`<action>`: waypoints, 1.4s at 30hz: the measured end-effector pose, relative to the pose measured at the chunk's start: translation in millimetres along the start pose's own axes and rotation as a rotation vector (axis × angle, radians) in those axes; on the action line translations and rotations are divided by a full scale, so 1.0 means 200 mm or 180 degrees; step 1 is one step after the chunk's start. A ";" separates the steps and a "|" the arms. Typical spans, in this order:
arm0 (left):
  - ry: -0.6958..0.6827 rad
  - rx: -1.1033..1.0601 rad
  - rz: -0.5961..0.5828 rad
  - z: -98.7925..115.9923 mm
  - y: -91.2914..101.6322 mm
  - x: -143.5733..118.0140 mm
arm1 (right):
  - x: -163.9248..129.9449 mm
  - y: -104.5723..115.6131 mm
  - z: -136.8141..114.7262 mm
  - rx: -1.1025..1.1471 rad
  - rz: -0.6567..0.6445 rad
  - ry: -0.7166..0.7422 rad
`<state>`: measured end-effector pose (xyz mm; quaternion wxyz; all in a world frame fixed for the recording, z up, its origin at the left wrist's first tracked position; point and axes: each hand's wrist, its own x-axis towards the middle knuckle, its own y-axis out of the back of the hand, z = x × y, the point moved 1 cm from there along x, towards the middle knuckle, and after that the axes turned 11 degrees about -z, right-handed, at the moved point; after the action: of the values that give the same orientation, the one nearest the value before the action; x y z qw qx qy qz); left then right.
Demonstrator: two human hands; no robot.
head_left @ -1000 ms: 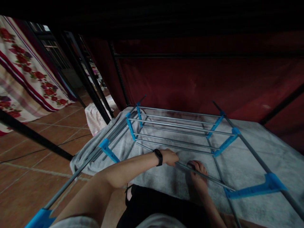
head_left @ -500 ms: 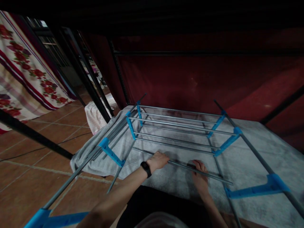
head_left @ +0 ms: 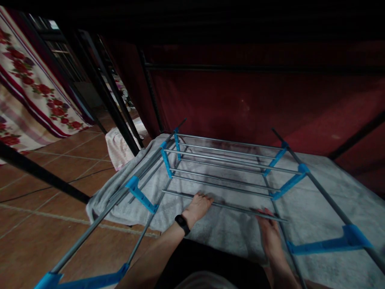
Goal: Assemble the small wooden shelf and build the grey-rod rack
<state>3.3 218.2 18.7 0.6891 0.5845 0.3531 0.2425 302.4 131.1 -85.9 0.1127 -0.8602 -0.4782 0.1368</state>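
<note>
A grey metal rod (head_left: 231,207) lies crosswise in front of me, low over the grey blanket. My left hand (head_left: 198,206), with a black band on the wrist, is closed over the rod left of its middle. Close to the rod's right end, the fingers of my right hand (head_left: 270,228) are bent against it, partly hidden by the rod. Beyond both hands stands a rack frame of metal tubes joined by blue plastic brackets (head_left: 285,188). Several crossbars (head_left: 228,157) span its far part. The held rod's ends appear apart from the nearer blue brackets (head_left: 142,195).
Several loose grey rods (head_left: 132,182) lie on the blanket (head_left: 337,168) at left. Black metal posts (head_left: 117,100) rise beside a tiled floor (head_left: 57,224). A dark red panel (head_left: 228,100) closes the back. Flowered fabric (head_left: 39,92) hangs at far left.
The rod has shifted slightly left. My right hand has moved right along it, towards its right end. My left hand stays at nearly the same place.
</note>
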 end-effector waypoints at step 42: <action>-0.0468 0.0513 0.0304 0.00 -0.21 0.06 | -0.01 0.14 -0.06 0.0092 -0.0022 -0.0276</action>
<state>7.6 219.1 -25.3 0.6516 0.6704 0.2916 0.2023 328.5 113.3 -82.8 0.1047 -0.8501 -0.4835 0.1805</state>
